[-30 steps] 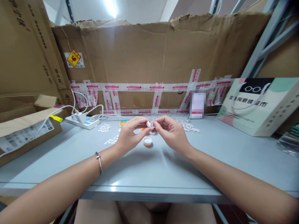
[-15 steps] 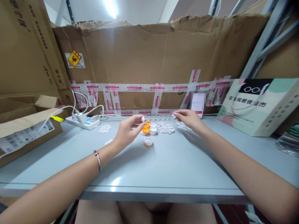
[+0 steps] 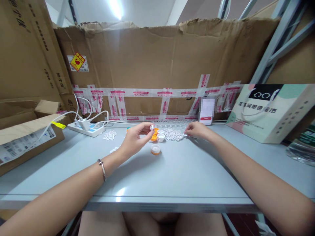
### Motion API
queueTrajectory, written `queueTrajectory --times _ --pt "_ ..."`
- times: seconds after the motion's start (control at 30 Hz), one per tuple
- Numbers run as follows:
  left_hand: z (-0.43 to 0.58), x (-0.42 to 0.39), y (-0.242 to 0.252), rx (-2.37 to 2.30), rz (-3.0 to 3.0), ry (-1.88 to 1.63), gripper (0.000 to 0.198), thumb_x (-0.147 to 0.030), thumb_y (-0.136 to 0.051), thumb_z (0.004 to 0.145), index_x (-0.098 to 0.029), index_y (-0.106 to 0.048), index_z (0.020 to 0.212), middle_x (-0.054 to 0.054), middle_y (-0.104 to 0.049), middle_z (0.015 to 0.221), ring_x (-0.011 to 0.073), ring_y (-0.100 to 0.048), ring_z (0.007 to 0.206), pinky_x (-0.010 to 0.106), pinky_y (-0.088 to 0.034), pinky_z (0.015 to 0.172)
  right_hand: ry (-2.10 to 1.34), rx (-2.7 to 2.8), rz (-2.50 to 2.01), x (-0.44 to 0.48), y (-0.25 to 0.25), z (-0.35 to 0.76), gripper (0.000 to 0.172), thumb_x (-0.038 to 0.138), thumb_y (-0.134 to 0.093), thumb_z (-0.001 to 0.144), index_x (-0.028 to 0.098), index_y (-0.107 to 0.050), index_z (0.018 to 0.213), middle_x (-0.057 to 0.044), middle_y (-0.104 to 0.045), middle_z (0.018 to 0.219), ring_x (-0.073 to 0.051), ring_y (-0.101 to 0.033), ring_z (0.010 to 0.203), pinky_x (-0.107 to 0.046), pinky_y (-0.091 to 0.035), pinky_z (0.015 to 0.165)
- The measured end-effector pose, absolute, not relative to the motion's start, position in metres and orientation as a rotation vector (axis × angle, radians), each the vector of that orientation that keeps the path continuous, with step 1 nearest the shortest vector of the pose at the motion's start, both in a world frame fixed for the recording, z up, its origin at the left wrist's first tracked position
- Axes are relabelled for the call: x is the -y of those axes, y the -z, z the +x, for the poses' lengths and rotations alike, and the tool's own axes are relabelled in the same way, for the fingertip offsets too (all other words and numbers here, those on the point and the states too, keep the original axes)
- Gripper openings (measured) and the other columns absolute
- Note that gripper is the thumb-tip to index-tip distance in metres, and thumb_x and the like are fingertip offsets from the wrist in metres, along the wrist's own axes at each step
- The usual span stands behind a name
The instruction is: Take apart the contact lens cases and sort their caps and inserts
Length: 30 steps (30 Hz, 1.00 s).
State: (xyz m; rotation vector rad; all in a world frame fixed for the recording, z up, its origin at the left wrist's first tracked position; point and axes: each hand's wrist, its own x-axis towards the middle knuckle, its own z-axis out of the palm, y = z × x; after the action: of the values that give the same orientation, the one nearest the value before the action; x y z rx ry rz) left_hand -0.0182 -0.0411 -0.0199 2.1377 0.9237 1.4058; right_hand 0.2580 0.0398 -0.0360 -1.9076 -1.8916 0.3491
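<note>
My left hand (image 3: pixel 136 137) is raised over the desk, thumb and fingertips closed on a small white round piece (image 3: pixel 152 127) with a dark mark. To the right, my right hand (image 3: pixel 199 130) pinches a small white flat piece (image 3: pixel 184 134), low at the right side of a pile of small white pieces (image 3: pixel 173 134). Next to my left fingertips stand orange caps (image 3: pixel 154 137) and a white cap (image 3: pixel 160 137), partly hidden by the hand. Nearer to me sits a round clear-and-white container with an orange base (image 3: pixel 156 149).
More white pieces (image 3: pixel 109 135) lie left of my left hand, with a few (image 3: pixel 115 149) by the wrist. A clear tray (image 3: pixel 169 124) runs along the back. Around them are a power strip (image 3: pixel 86 127), a phone (image 3: pixel 206 111), a paper bag (image 3: pixel 265 114) and a cardboard box (image 3: pixel 31 141).
My right hand has come down and slightly toward me to the edge of the white pile, with fingers still pinched. My left hand has stayed nearly in place, still holding its white piece.
</note>
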Motion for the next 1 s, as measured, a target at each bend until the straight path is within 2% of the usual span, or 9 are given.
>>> queueTrajectory --times 0.13,0.33,0.6,0.73,0.87,1.0 --pt "-0.018 0.042 0.018 -0.909 2.165 -1.368 0.022 -0.028 -0.055 0.080 -0.013 -0.060 0.095 0.006 -0.067 0.087 0.0128 -0.063 0.078 0.026 -0.053 0.076 -0.336 1.911 -1.908 -0.041 0.039 0.254 0.006 0.018 -0.061 0.063 0.014 -0.065 0.061 -0.003 -0.066 0.056 -0.012 -0.060 0.054 -0.019 -0.040 0.049" --pt "-0.017 0.042 0.019 -0.904 2.161 -1.362 0.026 -0.029 -0.055 0.080 -0.013 -0.060 0.099 0.006 -0.068 0.089 0.0132 -0.064 0.078 0.026 -0.054 0.075 -0.369 1.888 -1.888 -0.037 0.037 0.249 0.015 0.018 -0.055 0.069 0.013 -0.065 0.079 -0.005 -0.070 0.067 -0.013 -0.063 0.062 -0.018 -0.041 0.050" --pt "-0.016 0.044 0.019 -0.887 2.132 -1.372 0.029 -0.030 -0.054 0.080 -0.013 -0.061 0.102 0.007 -0.068 0.088 0.0139 -0.064 0.077 0.026 -0.054 0.073 -0.400 1.874 -1.849 -0.037 0.032 0.252 0.013 0.022 -0.052 0.073 0.014 -0.063 0.073 -0.005 -0.069 0.066 -0.012 -0.061 0.056 -0.018 -0.041 0.047" --pt "-0.016 0.045 0.017 -0.902 2.097 -1.382 0.030 -0.030 -0.054 0.079 -0.012 -0.061 0.102 0.008 -0.068 0.092 0.0156 -0.064 0.081 0.027 -0.053 0.075 -0.342 1.833 -1.812 -0.034 0.027 0.252 0.015 0.026 -0.051 0.075 0.015 -0.062 0.073 -0.005 -0.068 0.066 -0.012 -0.062 0.060 -0.018 -0.043 0.053" --pt "-0.014 0.048 0.015 -0.903 2.005 -1.401 0.025 -0.031 -0.054 0.079 -0.013 -0.064 0.094 0.007 -0.068 0.092 0.0161 -0.063 0.082 0.028 -0.052 0.076 -0.309 1.798 -1.661 -0.021 0.020 0.240 0.018 0.031 -0.051 0.075 0.016 -0.061 0.073 -0.003 -0.066 0.065 -0.013 -0.060 0.060 -0.021 -0.042 0.056" --pt "-0.011 0.056 0.009 -0.872 1.796 -1.439 0.022 -0.032 -0.059 0.076 -0.014 -0.064 0.086 0.005 -0.069 0.081 0.0135 -0.064 0.073 0.026 -0.053 0.070 -0.410 1.792 -1.401 0.004 0.009 0.215 0.024 0.038 -0.053 0.074 0.016 -0.061 0.073 -0.003 -0.064 0.065 -0.013 -0.057 0.061 -0.023 -0.042 0.057"
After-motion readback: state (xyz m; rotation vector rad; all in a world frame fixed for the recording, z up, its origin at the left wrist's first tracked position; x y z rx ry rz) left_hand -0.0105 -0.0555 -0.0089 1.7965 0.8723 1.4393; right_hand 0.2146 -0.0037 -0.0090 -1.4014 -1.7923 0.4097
